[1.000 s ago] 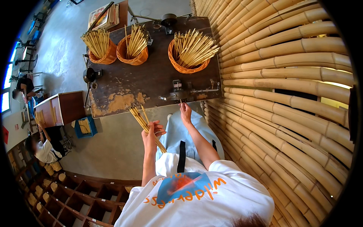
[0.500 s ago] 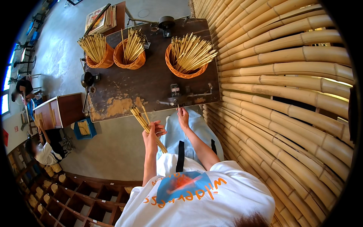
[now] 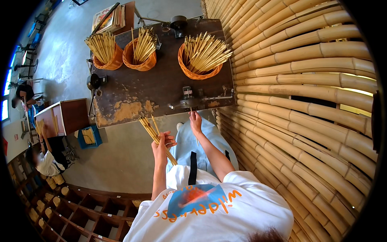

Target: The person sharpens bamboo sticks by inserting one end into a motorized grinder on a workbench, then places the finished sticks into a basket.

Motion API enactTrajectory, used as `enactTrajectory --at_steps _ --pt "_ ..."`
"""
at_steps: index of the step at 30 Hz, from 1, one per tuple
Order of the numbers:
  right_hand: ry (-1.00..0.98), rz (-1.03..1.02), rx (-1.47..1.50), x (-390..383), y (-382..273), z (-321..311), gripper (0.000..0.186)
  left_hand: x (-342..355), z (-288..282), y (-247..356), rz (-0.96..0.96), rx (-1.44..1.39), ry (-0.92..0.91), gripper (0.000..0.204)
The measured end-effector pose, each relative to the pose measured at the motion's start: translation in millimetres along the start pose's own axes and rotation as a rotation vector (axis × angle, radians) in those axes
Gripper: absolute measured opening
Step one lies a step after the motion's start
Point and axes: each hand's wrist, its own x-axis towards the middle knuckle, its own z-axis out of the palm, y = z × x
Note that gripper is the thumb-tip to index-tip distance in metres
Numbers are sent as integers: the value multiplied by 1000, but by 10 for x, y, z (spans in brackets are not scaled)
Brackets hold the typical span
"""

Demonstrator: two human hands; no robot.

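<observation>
My left hand [image 3: 161, 144] is closed round a small bundle of thin bamboo sticks [image 3: 150, 130], held slanting over my lap, with one stick standing apart from the others. At the table's near edge, my right hand [image 3: 195, 122] pinches a thin stick, mostly hidden by the fingers. Its far end points at a dark metal device [image 3: 187, 102] fixed on the table edge, with a bar [image 3: 217, 98] reaching out to its right. Whether the stick's end sits inside the device, I cannot tell.
On the worn brown table [image 3: 161, 86] stand three orange wicker baskets, a left one [image 3: 108, 63], a middle one [image 3: 139, 65] and a right one [image 3: 200, 76], full of sticks. Black round devices [image 3: 93, 82] sit at its edges. A bamboo wall [image 3: 298, 80] runs along the right. Another person [image 3: 50, 161] works at far left.
The device's bar has shifted and now lies straighter out to the right. My right hand has risen slightly toward the device. My left hand keeps its bundle almost in place.
</observation>
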Motion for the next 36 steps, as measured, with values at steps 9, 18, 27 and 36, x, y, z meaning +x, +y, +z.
enactTrajectory --at_steps 9,18,27,36 --pt "-9 43 -41 -3 0 -36 28 82 62 59 -15 0 23 40" --pt "-6 50 -86 -32 35 -39 28 188 183 179 18 -42 15 39" --pt "-28 -8 -152 -49 138 -91 27 -56 -8 129 27 6 -12 42" --pt "-219 49 -23 -652 -156 -220 25 -119 -146 59 54 -8 -20 42"
